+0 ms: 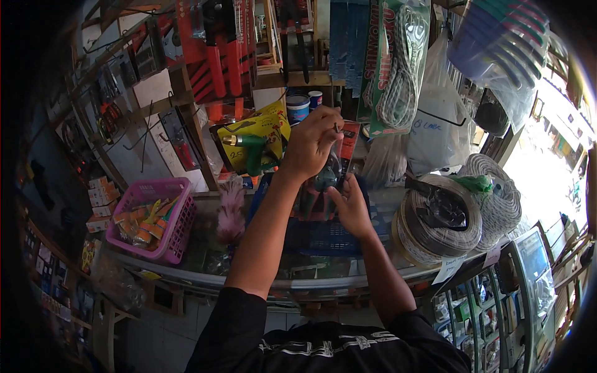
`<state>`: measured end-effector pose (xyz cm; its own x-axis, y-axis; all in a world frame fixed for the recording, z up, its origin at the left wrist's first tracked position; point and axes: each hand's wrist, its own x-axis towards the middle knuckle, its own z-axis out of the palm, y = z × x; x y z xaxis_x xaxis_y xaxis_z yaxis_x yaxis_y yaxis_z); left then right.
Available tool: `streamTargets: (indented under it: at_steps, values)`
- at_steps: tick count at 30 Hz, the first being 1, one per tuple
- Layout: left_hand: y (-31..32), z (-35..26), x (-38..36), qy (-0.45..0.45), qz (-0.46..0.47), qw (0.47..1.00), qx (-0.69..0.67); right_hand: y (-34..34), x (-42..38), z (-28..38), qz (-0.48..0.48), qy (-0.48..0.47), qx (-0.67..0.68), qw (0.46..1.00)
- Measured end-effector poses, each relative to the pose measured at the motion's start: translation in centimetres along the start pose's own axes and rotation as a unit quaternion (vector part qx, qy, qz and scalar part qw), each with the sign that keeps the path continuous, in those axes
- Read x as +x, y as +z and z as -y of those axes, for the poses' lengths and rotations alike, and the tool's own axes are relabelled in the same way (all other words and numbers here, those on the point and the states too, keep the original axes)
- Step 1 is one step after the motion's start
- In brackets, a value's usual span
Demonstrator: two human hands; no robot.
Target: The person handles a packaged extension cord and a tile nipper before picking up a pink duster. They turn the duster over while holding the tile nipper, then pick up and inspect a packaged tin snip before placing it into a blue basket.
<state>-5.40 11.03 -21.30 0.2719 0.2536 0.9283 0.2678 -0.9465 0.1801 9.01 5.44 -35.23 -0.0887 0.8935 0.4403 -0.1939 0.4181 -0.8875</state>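
Observation:
My left hand is raised over the counter, its fingers pinched at the top of a clear plastic bag. Lower and to the right, my right hand has its thumb and fingers on the side of the same bag. Something dark green shows inside the bag, too dim to make out. Below both hands a blue basket rests on the glass counter, with red-and-dark items in it, partly hidden by my left forearm.
A pink basket of packets stands on the left. Coiled cable rolls sit on the right. A green spray nozzle and paint cans are behind my hands. Packaged tools and rope hang above.

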Motion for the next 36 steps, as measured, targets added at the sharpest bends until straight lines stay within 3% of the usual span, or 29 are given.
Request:
streamTargets:
  at_steps: [7, 15, 19, 26, 33, 36]
  values:
    - [-0.8, 0.4, -0.2, -0.003, 0.019, 0.999, -0.033, 0.9, 0.6, -1.8, -0.018, -0.015, -0.019, 1.0]
    - [0.4, 0.0, -3.3, -0.074, -0.088, 0.972, -0.203, -0.4, 1.1, -2.4, -0.083, -0.041, -0.091, 0.992]
    - [0.2, 1.1, -5.0, -0.105, -0.105, 0.975, -0.168, -0.5, 0.8, -1.6, -0.094, -0.049, -0.175, 0.979]
    - [-0.2, 0.9, -5.6, -0.116, -0.097, 0.983, -0.106, -0.3, 1.0, -4.7, -0.085, -0.04, -0.148, 0.985]
    - [-0.7, -1.2, -2.6, -0.092, -0.097, 0.99, 0.034, 1.7, 1.0, -2.0, -0.048, -0.035, -0.099, 0.993]
    - [-1.6, -1.9, -0.8, -0.083, -0.043, 0.992, 0.083, 1.5, 1.6, -1.3, -0.038, -0.051, -0.096, 0.993]
